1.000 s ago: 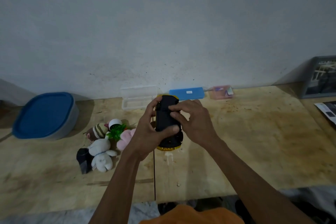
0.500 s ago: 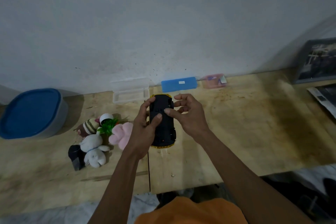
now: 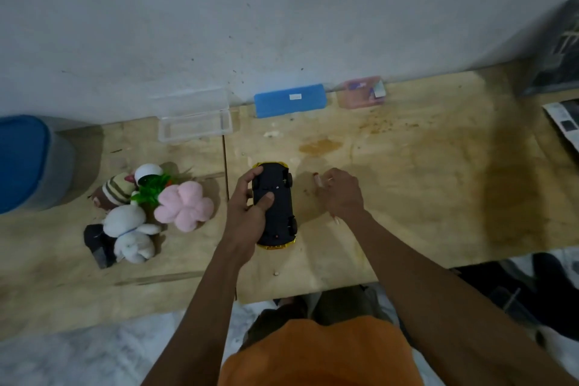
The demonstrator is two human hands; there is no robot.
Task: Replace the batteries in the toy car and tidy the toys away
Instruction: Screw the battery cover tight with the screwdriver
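The toy car (image 3: 277,213) lies upside down on the wooden table (image 3: 423,182), black underside up with yellow bodywork showing at both ends. My left hand (image 3: 247,213) grips it from the left, thumb across the underside. My right hand (image 3: 343,197) is off the car, just to its right, with fingers curled round a slim tool (image 3: 317,179). The tool has a reddish end sticking out past the fingers and a thin tip below the hand. Left of the car is a pile of soft toys: a pink flower (image 3: 185,205), a white plush (image 3: 131,233) and a striped one (image 3: 114,193).
A blue-lidded grey tub (image 3: 22,160) stands at the far left. Along the wall sit an open clear plastic box (image 3: 194,122), a blue case (image 3: 289,100) and a small pink box (image 3: 362,92). Papers and a dark frame lie at the right edge.
The car has come down from mid-air onto the table. My right hand has left the car's underside and moved right onto the slim tool. My left hand keeps its grip.
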